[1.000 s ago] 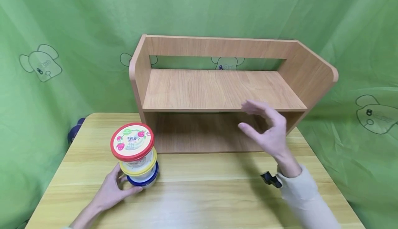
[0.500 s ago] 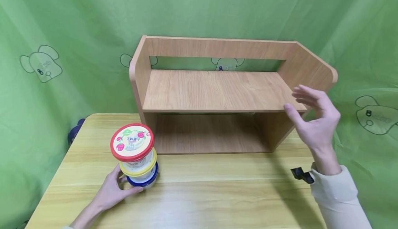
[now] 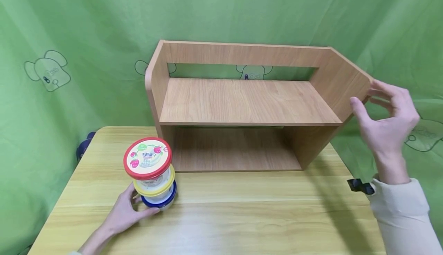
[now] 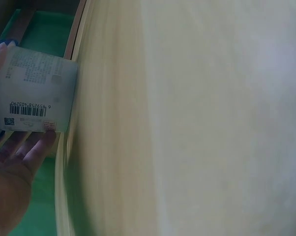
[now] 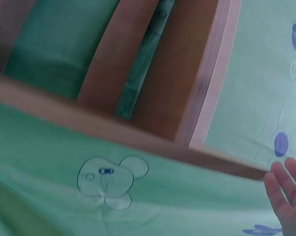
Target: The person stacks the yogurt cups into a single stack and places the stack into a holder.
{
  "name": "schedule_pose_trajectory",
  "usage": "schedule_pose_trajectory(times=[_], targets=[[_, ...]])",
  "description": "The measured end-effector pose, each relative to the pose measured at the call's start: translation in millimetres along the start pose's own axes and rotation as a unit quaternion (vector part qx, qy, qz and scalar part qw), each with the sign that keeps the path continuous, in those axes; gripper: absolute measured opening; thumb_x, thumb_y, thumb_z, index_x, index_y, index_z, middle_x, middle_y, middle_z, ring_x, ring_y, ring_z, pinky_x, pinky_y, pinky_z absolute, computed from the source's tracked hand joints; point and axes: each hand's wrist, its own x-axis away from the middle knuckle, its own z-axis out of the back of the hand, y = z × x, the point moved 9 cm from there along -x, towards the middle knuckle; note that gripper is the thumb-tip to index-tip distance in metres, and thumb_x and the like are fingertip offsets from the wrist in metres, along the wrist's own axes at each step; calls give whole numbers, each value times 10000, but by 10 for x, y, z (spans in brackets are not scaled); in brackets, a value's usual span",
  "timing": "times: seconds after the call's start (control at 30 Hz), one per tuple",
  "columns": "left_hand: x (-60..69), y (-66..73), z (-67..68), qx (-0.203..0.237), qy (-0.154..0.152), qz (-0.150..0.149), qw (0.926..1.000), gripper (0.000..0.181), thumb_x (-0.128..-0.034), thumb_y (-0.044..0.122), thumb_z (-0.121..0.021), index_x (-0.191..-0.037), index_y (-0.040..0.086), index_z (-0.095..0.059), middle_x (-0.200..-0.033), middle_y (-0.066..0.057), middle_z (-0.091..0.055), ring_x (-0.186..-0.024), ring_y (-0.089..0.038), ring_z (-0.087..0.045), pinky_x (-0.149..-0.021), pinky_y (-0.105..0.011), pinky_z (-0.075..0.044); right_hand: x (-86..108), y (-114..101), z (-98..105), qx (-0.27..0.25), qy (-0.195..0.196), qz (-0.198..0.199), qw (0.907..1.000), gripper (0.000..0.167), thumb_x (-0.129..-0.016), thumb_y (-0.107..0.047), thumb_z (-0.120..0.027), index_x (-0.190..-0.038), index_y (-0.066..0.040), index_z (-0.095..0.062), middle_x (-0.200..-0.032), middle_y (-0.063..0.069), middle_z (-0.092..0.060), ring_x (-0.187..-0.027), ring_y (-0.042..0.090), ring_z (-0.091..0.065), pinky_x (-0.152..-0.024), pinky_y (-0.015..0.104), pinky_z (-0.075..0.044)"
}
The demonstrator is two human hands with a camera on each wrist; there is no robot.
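Observation:
Three round tubs stand stacked at the table's left. A red-lidded tub [image 3: 147, 159] with strawberry pictures is on top, a yellow-lidded tub [image 3: 157, 191] in the middle, and a blue-lidded tub [image 3: 169, 200] at the bottom. My left hand [image 3: 122, 213] grips the bottom tub, thumb on its near side and fingers on the other side. In the left wrist view, the blue-lidded tub [image 4: 37, 88] shows a barcode. My right hand [image 3: 391, 126] is raised at the front edge of the shelf's right side panel [image 3: 349, 82], fingers loosely bent. Whether the fingertips touch the panel, I cannot tell.
A two-level wooden shelf [image 3: 249, 101] stands at the back of the wooden table [image 3: 242, 216]. Behind it hangs a green curtain [image 3: 242, 9] with cartoon drawings. A black object [image 3: 360, 186] is at my right sleeve.
My right hand has moved right, from in front of the shelf's middle-right to its right side panel. The left hand and the stacked tubs have stayed in place.

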Motion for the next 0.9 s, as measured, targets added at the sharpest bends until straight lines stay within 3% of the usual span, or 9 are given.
schedule_pose_trajectory(times=[0.4, 0.67, 0.9], targets=[[-3, -5, 1, 106, -18, -55, 9999, 849, -786, 214, -947, -1487, 126, -475, -1430, -86, -637, -1224, 153, -545, -1019, -195, -581, -232, 215, 148, 498, 196, -109, 9985, 348, -800, -98, -840, -1142, -46, -798, -1075, -158, -703, -951, -23, -717, -843, 58, -581], [-8, -4, 3, 108, -15, -37, 9999, 843, -788, 215, -946, -1485, 131, -479, -1427, -79, -636, -1220, 152, -546, -1017, -193, -583, -310, 341, 146, 1137, -29, -678, 9912, 299, -850, -121, -824, -1145, -163, -805, -1083, -178, -748, -906, -104, -685, -834, 25, -553], [0, -6, 2, 96, -20, -14, 10000, 840, -785, 217, -948, -1477, 125, -482, -1423, -79, -642, -1215, 154, -546, -1015, -193, -584, -277, 386, 98, 1264, -185, -922, 9875, 274, -889, -70, -776, -1160, -103, -796, -1040, -243, -730, -892, -107, -678, -840, 36, -560]])
